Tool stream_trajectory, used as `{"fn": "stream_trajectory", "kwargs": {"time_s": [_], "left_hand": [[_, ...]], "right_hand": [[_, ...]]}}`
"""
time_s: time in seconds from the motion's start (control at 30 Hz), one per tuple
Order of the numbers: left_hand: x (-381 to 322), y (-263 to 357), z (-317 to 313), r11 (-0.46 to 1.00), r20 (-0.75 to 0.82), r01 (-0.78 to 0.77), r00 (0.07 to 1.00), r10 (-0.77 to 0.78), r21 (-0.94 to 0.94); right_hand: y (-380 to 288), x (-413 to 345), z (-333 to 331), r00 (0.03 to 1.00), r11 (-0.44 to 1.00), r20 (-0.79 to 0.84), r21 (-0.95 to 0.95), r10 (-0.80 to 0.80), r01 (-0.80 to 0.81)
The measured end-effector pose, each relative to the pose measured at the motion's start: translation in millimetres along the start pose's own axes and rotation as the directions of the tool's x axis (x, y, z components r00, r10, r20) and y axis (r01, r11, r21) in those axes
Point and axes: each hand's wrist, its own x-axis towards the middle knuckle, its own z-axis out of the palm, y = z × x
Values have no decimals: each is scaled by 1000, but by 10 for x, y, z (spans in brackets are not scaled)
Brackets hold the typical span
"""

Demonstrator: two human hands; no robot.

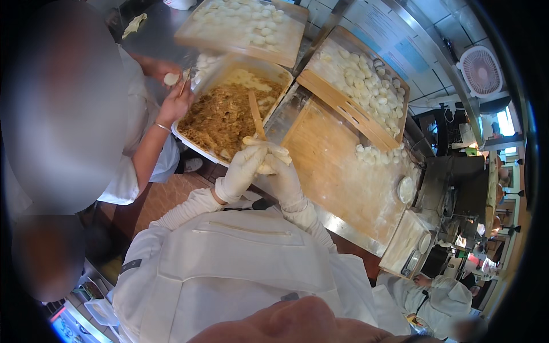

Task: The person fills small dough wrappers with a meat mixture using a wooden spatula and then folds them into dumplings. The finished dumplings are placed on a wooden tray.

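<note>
My left hand [245,169] and my right hand [281,178], both in pale gloves, meet in front of my apron. Their fingers are pressed together around a small pale piece of dough [266,169], mostly hidden by the gloves. Just beyond the fingertips, a flat wooden stick [256,112] lies over brown, shredded-looking filling [218,115] in a white tub [195,145]. Whether my fingers touch the stick's near end cannot be made out. To the right of my right hand spreads a floured wooden board [334,171].
A co-worker's hands [173,92] at the left hold a round wrapper and a thin stick. Wooden trays [351,111] [240,49] of pale dough pieces stand behind. More dough pieces [377,154] and a white round container [405,190] sit on the board. Another person [441,296] is at lower right.
</note>
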Motion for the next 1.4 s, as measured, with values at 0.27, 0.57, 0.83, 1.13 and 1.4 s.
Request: {"fn": "stream_trajectory", "kwargs": {"time_s": [0.27,0.57,0.83,1.13,1.4], "left_hand": [[62,-176,143,985,45,140,988,-145,100],[256,-556,372,758,258,513,858,-444,-403],[333,-1059,644,818,305,-100,948,-95,567],[2259,-1113,1492,850,236,227,964,-125,-475],[2708,-1525,2669,961,387,-175,919,80,216]], "right_hand": [[48,-248,-108,939,945,-230,-264,-255,192],[608,-495,-487,732,925,-638,78,-240,371],[667,-757,-958,628,967,-736,-207,-254,148],[370,-1611,-2403,547,761,-593,-635,-592,135],[407,-2412,-3225,474,962,-842,-267,-260,53]]}}
